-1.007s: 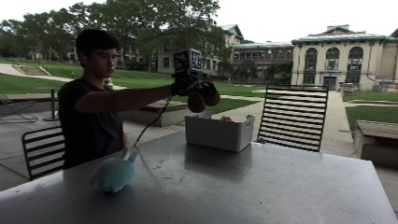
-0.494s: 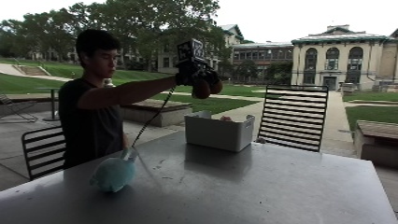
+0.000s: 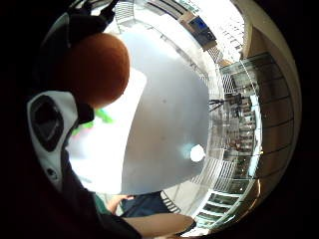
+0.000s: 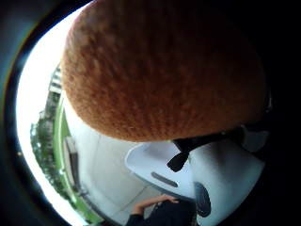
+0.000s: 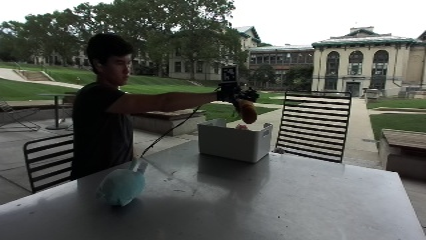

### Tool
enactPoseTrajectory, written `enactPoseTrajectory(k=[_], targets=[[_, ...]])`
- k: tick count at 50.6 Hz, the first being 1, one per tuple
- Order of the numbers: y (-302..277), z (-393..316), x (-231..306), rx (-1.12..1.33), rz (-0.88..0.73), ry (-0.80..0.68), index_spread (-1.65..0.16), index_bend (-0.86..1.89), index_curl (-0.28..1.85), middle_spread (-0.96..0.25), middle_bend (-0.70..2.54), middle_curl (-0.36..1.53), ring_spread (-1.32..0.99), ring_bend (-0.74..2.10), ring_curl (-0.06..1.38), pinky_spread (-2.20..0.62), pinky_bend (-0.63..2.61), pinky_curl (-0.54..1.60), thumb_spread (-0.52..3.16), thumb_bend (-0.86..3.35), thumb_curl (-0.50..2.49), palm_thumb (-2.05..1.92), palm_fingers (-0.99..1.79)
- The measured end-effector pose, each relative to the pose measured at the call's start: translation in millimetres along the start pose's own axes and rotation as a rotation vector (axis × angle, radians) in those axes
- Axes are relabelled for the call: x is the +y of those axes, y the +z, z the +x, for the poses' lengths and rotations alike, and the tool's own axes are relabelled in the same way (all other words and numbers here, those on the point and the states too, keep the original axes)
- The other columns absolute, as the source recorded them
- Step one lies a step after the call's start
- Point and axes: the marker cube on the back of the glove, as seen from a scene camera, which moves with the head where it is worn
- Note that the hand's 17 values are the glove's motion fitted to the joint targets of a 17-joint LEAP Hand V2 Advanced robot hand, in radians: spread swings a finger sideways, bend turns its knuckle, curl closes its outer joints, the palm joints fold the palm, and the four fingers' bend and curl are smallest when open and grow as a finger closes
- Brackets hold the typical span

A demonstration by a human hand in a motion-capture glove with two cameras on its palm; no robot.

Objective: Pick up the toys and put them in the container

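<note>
You are holding your black-gloved right hand [image 5: 234,95] out at arm's length above the white rectangular plastic container [image 5: 234,141], which is sitting on the far part of the grey tabletop [image 5: 279,200]. Your fingers are curling round a brown, rounded plush toy [image 5: 247,111], which is hanging below the hand, over the container's open top but not yet inside it. In the thumb side palm view the toy's knitted brown surface [image 4: 164,70] is filling most of the picture, so it is lying right against your palm, with the container [image 4: 188,172] showing beneath it. In the little finger side palm view the toy [image 3: 94,69] is sitting against the glove, with the pale container [image 3: 107,144] below; something green is showing in it, though what it is cannot be told. From the outside, a small pinkish thing [image 5: 241,127] is peeking over the rim, so at least one toy seems to be in already.

As for progress, you are partway through, by the look of it: this brown toy is waiting to be released into the container, and a teal, rounded soft toy [image 5: 122,185] is lying on the near corner of the tabletop, well apart from the container and waiting to be collected.
</note>
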Motion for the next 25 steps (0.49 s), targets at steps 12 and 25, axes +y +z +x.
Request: enactPoseTrajectory(k=[12, 25], targets=[[-7.3, 35.9, 9.0, 0.174, -0.023, -0.144, -0.33, -0.06, 0.6, -0.08, 0.25, 0.54, -0.1, 0.8, 0.39, -0.32, 1.83, 0.54, 0.98, -0.05, 0.64, 0.1, -0.2], [-26.1, 80.2, 69.7, 0.239, -0.137, -0.066, -0.29, 0.02, 0.38, 0.0, 0.15, 0.47, -0.01, 0.51, 0.3, -0.14, 1.72, 0.46, 1.06, -0.04, 0.5, 0.05, -0.28]])
